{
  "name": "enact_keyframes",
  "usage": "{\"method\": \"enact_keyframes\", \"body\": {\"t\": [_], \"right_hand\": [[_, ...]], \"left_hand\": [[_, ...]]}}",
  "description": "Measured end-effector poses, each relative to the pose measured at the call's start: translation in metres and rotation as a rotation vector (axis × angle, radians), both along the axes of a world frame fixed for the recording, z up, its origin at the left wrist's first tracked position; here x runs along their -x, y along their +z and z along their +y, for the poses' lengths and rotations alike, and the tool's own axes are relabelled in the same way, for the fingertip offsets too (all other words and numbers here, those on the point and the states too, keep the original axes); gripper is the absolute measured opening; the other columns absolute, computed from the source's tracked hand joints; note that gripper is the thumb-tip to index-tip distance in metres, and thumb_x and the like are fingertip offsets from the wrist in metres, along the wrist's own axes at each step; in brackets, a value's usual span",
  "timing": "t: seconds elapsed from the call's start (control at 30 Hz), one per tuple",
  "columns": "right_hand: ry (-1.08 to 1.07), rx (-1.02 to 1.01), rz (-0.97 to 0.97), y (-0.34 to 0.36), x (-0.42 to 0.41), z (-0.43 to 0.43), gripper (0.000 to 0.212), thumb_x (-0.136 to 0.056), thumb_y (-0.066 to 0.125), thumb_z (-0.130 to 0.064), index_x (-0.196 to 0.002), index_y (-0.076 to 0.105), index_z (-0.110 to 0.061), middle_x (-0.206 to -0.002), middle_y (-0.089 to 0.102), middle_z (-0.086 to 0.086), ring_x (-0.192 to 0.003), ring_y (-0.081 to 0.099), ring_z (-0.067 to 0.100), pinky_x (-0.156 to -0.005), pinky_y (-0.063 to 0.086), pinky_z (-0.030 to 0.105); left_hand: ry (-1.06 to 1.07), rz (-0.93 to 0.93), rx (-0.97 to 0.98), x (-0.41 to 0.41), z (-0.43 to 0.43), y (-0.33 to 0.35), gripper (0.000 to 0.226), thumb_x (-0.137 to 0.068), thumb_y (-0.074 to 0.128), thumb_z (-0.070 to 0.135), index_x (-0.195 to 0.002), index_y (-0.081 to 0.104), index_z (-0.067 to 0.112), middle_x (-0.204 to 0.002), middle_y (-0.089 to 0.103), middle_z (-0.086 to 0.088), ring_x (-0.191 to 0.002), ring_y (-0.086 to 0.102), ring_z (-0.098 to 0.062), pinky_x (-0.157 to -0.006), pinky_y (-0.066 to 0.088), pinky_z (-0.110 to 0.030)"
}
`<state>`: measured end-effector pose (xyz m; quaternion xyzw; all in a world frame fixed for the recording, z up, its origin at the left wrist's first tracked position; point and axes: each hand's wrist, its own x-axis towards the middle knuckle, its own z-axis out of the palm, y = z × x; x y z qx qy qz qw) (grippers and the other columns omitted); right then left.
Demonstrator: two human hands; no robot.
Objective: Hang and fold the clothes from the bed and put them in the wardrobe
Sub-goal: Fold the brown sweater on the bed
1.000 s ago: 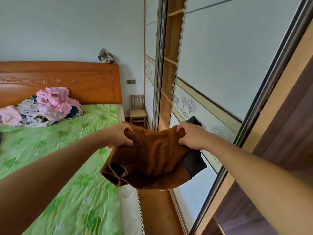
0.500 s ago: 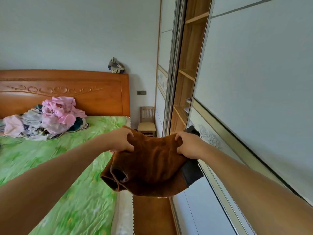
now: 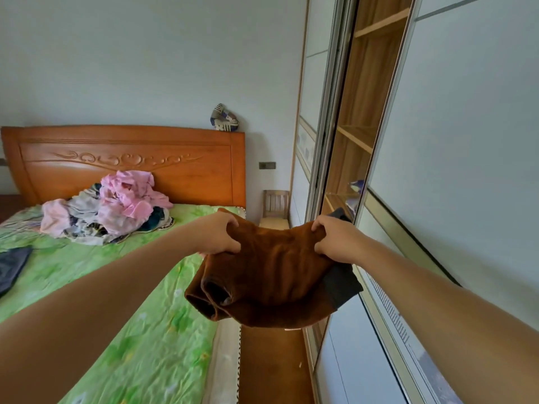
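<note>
Currently holds a folded brown garment [image 3: 280, 266] in mid-air, over the gap between bed [image 3: 131, 316] and wardrobe [image 3: 361, 112]. Grips its upper edge with left hand [image 3: 220, 237] and right hand [image 3: 332, 239], fingers of both curled tight into the cloth. Stretched lengthwise from left to right, sagging between the grips, two rolled openings facing the camera at lower left, dark layer [image 3: 341, 284] poking out at right. Farther back, near the headboard [image 3: 131, 161], pile of pink and patterned clothes [image 3: 116, 205] lying on the bed.

Bright, even daylight, shadows soft; wide-angle curve bends the wardrobe [image 3: 364, 112] frame at right; lower-left bedsheet [image 3: 140, 330] slightly blurred.
</note>
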<state>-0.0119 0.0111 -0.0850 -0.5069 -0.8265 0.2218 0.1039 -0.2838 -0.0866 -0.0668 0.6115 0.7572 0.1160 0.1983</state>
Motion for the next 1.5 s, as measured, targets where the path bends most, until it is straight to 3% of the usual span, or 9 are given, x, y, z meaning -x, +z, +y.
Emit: {"method": "enact_keyframes", "body": {"t": [0.2,0.37,0.57,0.8,0.97,1.03,1.17,1.3,1.5], "right_hand": [[-0.015,-0.042,0.028,0.009,0.031,0.101,0.034,-0.087,0.065,-0.021,-0.115,0.049,-0.033,-0.097,0.058,-0.003,-0.083,0.061,0.016,-0.073,0.055,0.036],[-0.062,-0.057,0.046,0.025,0.073,0.210,0.034,-0.089,0.060,-0.020,-0.119,0.050,-0.035,-0.095,0.058,-0.002,-0.082,0.061,0.017,-0.062,0.047,0.030],[-0.131,-0.082,0.158,0.066,0.113,0.316,0.031,-0.091,0.055,-0.017,-0.116,0.053,-0.034,-0.098,0.059,0.001,-0.084,0.062,0.020,-0.065,0.051,0.033],[-0.278,-0.225,0.201,0.102,0.115,0.388,0.031,-0.092,0.048,-0.017,-0.117,0.057,-0.033,-0.095,0.057,-0.002,-0.084,0.060,0.019,-0.062,0.047,0.031],[-0.428,-0.310,0.179,0.119,0.097,0.431,0.034,-0.086,0.044,-0.014,-0.111,0.060,-0.030,-0.090,0.059,0.000,-0.080,0.059,0.020,-0.064,0.048,0.032],[-0.509,-0.352,0.128,0.125,0.087,0.455,0.030,-0.087,0.044,-0.017,-0.110,0.060,-0.029,-0.090,0.059,0.001,-0.079,0.058,0.020,-0.063,0.046,0.032],[-0.669,-0.450,0.073,0.142,0.062,0.510,0.025,-0.088,0.044,-0.022,-0.107,0.061,-0.025,-0.100,0.061,0.005,-0.090,0.060,0.028,-0.083,0.055,0.043],[-0.845,-0.488,0.028,0.161,0.027,0.568,0.021,-0.089,0.041,-0.023,-0.096,0.060,-0.024,-0.093,0.062,0.005,-0.082,0.061,0.028,-0.077,0.055,0.041],[-1.069,-0.468,0.057,0.169,-0.034,0.630,0.021,-0.084,0.042,-0.014,-0.087,0.063,-0.018,-0.089,0.065,0.007,-0.078,0.062,0.028,-0.076,0.057,0.042]], "left_hand": [[0.015,-0.063,-0.005,0.034,0.113,0.000,0.052,-0.082,0.077,0.034,-0.127,0.054,0.026,-0.099,0.068,-0.013,-0.060,0.064,-0.022,-0.046,0.052,-0.027],[-0.018,-0.068,-0.012,0.078,0.233,0.015,0.036,-0.078,0.077,0.034,-0.109,0.063,0.023,-0.090,0.072,-0.010,-0.050,0.063,-0.015,-0.042,0.047,-0.023],[-0.038,-0.101,-0.043,0.121,0.350,0.063,0.041,-0.078,0.078,0.036,-0.114,0.062,0.029,-0.101,0.070,-0.010,-0.081,0.073,-0.031,-0.061,0.064,-0.040],[-0.073,-0.219,-0.122,0.125,0.436,0.098,0.039,-0.076,0.080,0.034,-0.112,0.065,0.029,-0.104,0.068,-0.011,-0.084,0.072,-0.031,-0.063,0.064,-0.042],[-0.181,-0.248,-0.171,0.100,0.500,0.122,0.040,-0.079,0.078,0.033,-0.116,0.064,0.028,-0.110,0.066,-0.006,-0.094,0.068,-0.027,-0.079,0.063,-0.045],[-0.238,-0.268,-0.188,0.084,0.534,0.128,0.038,-0.081,0.077,0.030,-0.116,0.063,0.029,-0.110,0.066,-0.004,-0.093,0.067,-0.023,-0.074,0.062,-0.037],[-0.385,-0.283,-0.222,0.050,0.612,0.145,0.031,-0.085,0.074,0.028,-0.114,0.064,0.027,-0.109,0.067,-0.003,-0.095,0.067,-0.022,-0.079,0.062,-0.037],[-0.525,-0.349,-0.263,0.020,0.700,0.158,0.025,-0.084,0.075,0.027,-0.106,0.064,0.029,-0.107,0.068,-0.003,-0.091,0.069,-0.020,-0.067,0.062,-0.031],[-0.767,-0.389,-0.226,-0.043,0.813,0.156,0.036,-0.084,0.074,0.026,-0.118,0.062,0.023,-0.101,0.068,-0.004,-0.083,0.071,-0.019,-0.054,0.055,-0.023]]}}
